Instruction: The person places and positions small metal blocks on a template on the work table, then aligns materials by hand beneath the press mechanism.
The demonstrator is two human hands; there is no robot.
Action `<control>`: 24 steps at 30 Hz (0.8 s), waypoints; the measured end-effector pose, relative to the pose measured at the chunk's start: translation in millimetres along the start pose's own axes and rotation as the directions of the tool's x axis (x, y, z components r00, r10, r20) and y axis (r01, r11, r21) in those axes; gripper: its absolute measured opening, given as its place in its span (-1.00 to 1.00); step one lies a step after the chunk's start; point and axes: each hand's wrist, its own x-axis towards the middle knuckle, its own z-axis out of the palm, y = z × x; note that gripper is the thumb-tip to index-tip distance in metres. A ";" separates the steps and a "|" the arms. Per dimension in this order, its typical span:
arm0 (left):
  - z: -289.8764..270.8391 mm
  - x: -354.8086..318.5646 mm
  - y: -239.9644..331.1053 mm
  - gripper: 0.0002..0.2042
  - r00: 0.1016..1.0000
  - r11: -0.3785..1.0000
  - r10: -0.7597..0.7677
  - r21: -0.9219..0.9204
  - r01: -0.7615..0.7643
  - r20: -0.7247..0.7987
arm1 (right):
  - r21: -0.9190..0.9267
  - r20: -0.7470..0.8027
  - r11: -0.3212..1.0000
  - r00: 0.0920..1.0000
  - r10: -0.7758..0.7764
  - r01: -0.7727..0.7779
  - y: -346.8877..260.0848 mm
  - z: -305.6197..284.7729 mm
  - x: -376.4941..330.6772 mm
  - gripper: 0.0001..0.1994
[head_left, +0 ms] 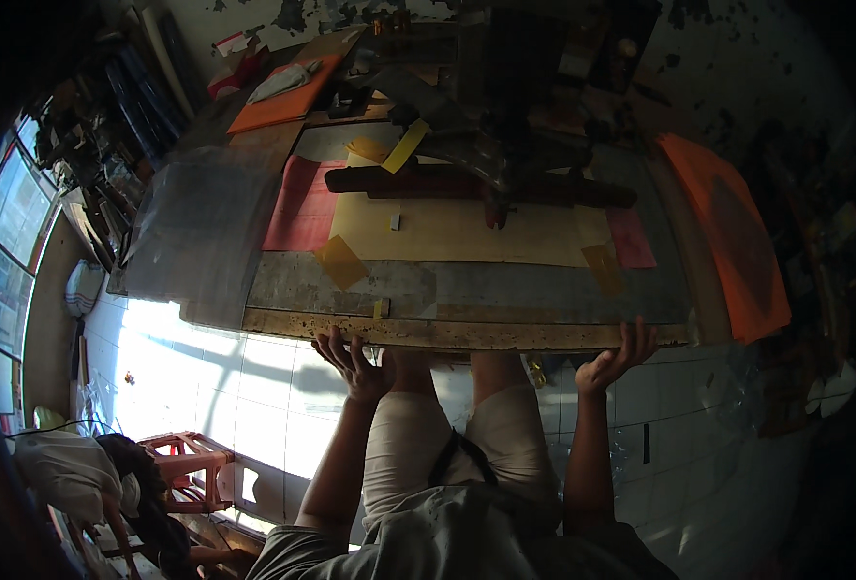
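Note:
I stand at a worktable with a worn wooden front rail (467,333). My left hand (353,362) is palm up with its fingers spread, just under the rail's left part, and holds nothing. My right hand (617,358) is also palm up, and its fingertips touch the rail near the right corner. A tan sheet (467,232) lies flat on the tabletop with yellow tape pieces (341,261) at its corners. A long dark bar (428,181) lies across its far edge beneath a dark machine arm (505,106).
A red sheet (297,208) lies left of the tan one, an orange sheet (737,242) hangs off the table's right side, and another orange sheet (283,101) is at the back left. A red stool (191,464) and a crouching person (89,474) are on the tiled floor, lower left.

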 end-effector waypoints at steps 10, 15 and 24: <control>-4.4 6.6 4.0 -0.21 1.000 1.000 0.017 -0.007 -0.017 -0.003 | -0.009 0.020 1.000 0.999 0.025 -0.025 -3.4 -3.3 -1.6 -0.45; -3.8 5.5 3.1 -0.20 1.000 1.000 0.015 -0.008 -0.015 -0.008 | -0.008 0.016 0.999 0.999 0.034 -0.034 -5.2 -3.4 -2.6 -0.44; -2.3 5.6 2.8 -0.16 0.999 0.999 0.028 -0.014 -0.028 -0.017 | -0.015 0.014 0.999 1.000 0.028 -0.028 -3.6 -2.9 -3.1 -0.44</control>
